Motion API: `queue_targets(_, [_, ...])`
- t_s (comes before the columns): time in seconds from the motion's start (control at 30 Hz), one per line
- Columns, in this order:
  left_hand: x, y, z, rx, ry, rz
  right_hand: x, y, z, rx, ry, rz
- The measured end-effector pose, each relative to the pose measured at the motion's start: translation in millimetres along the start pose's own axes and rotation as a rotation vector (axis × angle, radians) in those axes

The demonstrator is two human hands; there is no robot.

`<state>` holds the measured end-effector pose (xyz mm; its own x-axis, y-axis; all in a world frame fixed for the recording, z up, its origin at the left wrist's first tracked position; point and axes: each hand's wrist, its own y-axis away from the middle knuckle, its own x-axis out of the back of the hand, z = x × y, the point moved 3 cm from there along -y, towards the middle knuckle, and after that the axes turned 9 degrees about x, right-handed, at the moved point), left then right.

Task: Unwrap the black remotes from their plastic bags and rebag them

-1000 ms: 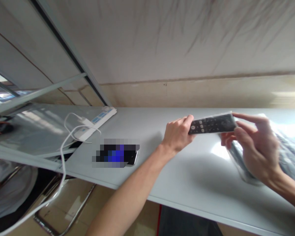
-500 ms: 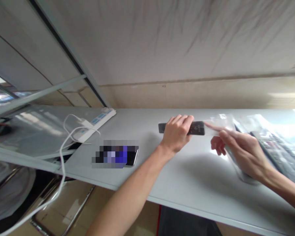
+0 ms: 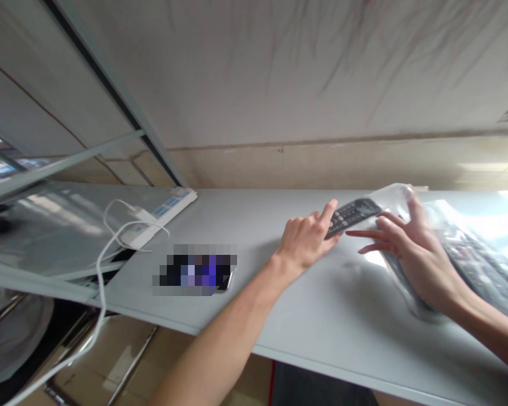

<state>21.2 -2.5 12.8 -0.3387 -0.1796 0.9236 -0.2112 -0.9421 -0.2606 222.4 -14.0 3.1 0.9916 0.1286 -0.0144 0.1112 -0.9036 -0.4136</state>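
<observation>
Remote [image 3: 358, 212] now juts further from my left hand's [image 3: 305, 242] grip, reaching clear bag [image 3: 392, 195], so both meet; right hand [image 3: 421, 259] open, fingers spread against bag.

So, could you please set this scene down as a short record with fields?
Left hand: gripping one end of a black remote, keys visible
Right hand: fingers spread, touching clear plastic by the remote's other end
Right side: plastic-wrapped remotes on the table
Left side: phone, screen pixelated; power strip with white cable
</observation>
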Motion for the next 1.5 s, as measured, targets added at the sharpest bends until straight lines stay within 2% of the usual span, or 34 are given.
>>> queue_targets(0.1, [-0.4,2,4,-0.068,-0.031,-0.025,-2,1,1,-0.012,0.039,-0.039])
queue_targets(0.3, [-4.1,6,13,-0.267,-0.034,-0.099,16,-7,9,0.027,0.002,0.121])
queue_targets(0.47, [-6.6,7,19,-0.314,0.019,-0.113,19,-3,18,-0.029,0.029,0.148])
queue_targets(0.7, [-10.5,10,27,-0.419,0.043,-0.194,22,4,28,0.063,0.405,0.053])
queue_targets(0.83, [-12.8,13,32,-0.468,0.069,-0.205,21,6,30,0.178,0.608,-0.029])
queue_targets(1.0, [-13.5,15,32,-0.479,0.140,-0.215,11,9,16,0.310,0.800,-0.144])
queue_targets(1.13, [-12.3,13,30,-0.463,0.144,-0.229,6,7,9,0.361,0.851,-0.199])
queue_targets(1.27, [-9.8,9,23,-0.460,0.163,-0.158,4,6,9,0.372,0.851,-0.237])
queue_targets(1.5, [-13.8,-4,0,-0.327,0.197,-0.064,2,8,11,0.357,0.903,-0.302])
